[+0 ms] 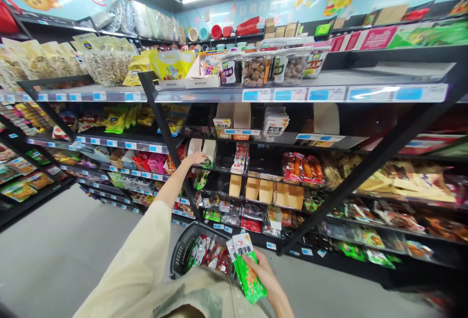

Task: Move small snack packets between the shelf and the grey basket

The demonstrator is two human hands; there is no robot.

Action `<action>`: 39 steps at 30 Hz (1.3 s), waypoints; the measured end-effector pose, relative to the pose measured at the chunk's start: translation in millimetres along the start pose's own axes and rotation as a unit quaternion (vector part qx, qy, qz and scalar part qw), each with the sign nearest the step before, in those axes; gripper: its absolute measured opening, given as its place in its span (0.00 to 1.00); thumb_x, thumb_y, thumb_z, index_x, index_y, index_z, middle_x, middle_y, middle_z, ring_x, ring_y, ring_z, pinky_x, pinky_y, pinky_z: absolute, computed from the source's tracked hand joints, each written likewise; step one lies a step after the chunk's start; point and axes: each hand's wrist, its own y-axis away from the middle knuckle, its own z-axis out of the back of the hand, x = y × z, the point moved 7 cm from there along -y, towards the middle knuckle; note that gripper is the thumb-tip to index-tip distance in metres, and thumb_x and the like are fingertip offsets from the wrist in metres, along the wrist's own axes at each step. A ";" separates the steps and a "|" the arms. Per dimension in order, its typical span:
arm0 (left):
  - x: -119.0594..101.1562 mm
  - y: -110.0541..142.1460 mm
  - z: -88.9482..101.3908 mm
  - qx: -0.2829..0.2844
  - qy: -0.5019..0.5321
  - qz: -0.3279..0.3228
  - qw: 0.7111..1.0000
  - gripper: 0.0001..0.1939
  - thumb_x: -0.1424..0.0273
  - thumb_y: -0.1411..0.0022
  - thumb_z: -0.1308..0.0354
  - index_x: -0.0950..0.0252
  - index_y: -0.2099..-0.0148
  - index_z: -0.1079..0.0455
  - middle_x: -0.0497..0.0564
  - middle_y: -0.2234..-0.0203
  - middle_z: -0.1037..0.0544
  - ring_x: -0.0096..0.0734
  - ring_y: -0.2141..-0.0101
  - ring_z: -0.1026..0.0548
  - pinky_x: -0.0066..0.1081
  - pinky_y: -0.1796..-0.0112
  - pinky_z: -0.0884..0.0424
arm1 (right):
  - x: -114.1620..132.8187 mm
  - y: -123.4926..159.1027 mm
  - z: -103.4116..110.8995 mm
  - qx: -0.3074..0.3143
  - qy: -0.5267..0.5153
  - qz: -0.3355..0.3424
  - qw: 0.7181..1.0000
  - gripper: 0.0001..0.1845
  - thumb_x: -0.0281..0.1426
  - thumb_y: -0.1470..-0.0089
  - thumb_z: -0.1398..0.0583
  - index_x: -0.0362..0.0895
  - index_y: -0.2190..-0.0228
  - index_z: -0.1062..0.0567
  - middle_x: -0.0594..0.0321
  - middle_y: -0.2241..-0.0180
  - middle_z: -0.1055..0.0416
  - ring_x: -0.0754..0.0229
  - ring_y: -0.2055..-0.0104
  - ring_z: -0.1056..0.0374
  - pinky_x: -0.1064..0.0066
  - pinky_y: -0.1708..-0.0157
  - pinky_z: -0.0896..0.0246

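Note:
My left hand (196,158) reaches out to the shelf on the left of the rack, at a white open carton (209,148) with a bit of green packaging at its lower edge. Its fingertips are too small and partly hidden to show whether they grip anything. Low in front of me, my right hand (262,265) is closed around green-and-white snack packets (249,271), fanned slightly. Just left of them is a dark grey shopping basket (179,248) holding several red, green and white packets (210,252).
A black shelf rack (292,94) with slanted posts stands ahead. Red snack packs (302,167) and brown cardboard trays (288,195) sit on its middle tiers. Plastic tubs (257,69) line the top. More shelves run left, beside grey floor (84,240).

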 end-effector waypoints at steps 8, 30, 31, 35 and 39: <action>-36.1 46.7 19.3 -0.115 0.005 -0.030 0.993 0.25 0.78 0.39 0.49 0.70 0.40 0.27 0.64 0.41 0.24 0.46 0.39 0.31 0.43 0.36 0.40 | -2.2 -2.7 9.0 -0.072 -0.042 -0.008 0.997 0.22 0.50 0.63 0.25 0.52 0.68 0.17 0.59 0.68 0.16 0.40 0.67 0.19 0.52 0.64 0.26; -56.0 357.2 -207.3 -0.093 0.631 0.337 0.693 0.28 0.55 0.57 0.21 0.65 0.56 0.21 0.55 0.60 0.15 0.42 0.61 0.18 0.37 0.57 0.23 | -20.5 -9.1 -35.5 -0.118 -0.096 -0.057 0.987 0.27 0.46 0.63 0.22 0.44 0.63 0.18 0.62 0.66 0.16 0.54 0.68 0.22 0.65 0.65 0.27; -47.8 357.7 -199.8 -0.112 0.627 0.338 0.692 0.28 0.55 0.56 0.22 0.65 0.56 0.21 0.54 0.61 0.15 0.41 0.62 0.18 0.36 0.58 0.23 | -23.5 -9.5 -34.9 -0.120 -0.095 -0.066 0.986 0.28 0.46 0.64 0.22 0.44 0.63 0.18 0.61 0.66 0.16 0.54 0.68 0.22 0.65 0.65 0.27; -37.7 359.8 -186.1 -0.150 0.642 0.338 0.672 0.28 0.56 0.54 0.23 0.65 0.54 0.22 0.53 0.61 0.15 0.38 0.64 0.19 0.32 0.61 0.24 | -31.5 -10.0 -32.5 -0.121 -0.092 -0.090 0.984 0.28 0.45 0.65 0.22 0.44 0.63 0.18 0.60 0.65 0.15 0.53 0.67 0.22 0.65 0.66 0.27; -47.7 361.4 -188.6 -0.174 0.722 0.350 0.571 0.20 0.63 0.50 0.25 0.64 0.57 0.25 0.47 0.70 0.18 0.27 0.73 0.23 0.26 0.70 0.28 | -33.8 -7.5 -28.8 -0.131 -0.095 -0.101 0.982 0.28 0.44 0.67 0.21 0.44 0.63 0.18 0.61 0.66 0.16 0.56 0.70 0.23 0.67 0.68 0.28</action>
